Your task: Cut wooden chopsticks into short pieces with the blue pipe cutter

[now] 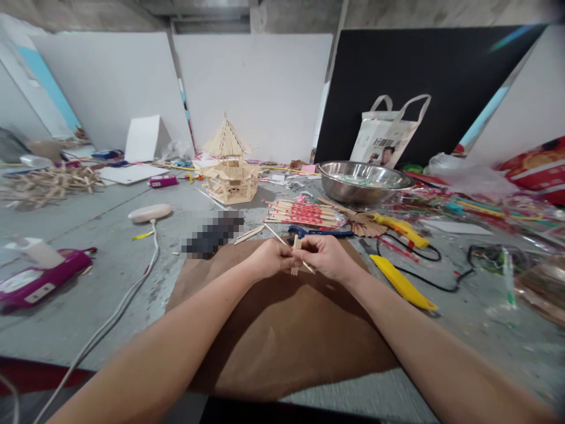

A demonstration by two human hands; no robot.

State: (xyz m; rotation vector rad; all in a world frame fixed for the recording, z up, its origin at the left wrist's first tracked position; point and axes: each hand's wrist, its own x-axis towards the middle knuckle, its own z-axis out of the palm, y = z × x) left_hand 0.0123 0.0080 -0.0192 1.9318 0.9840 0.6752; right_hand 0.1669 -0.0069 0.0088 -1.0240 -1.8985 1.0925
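Note:
Over the brown sheet, my left hand and my right hand meet with fingertips closed around thin wooden sticks. A few short ones stand nearly upright between the fingers, and a longer one crosses them at a slant, its far end beyond my left fingers. The fingers partly hide how the sticks join. Just past my hands lie blue-handled pliers and loose stick pieces. Red-and-white packets of chopsticks are heaped behind them.
A wooden-stick pavilion model stands at the back. Right of it are a steel bowl, a yellow glue gun and a yellow-handled saw. On the left are a purple power strip, a white cable and a stick pile.

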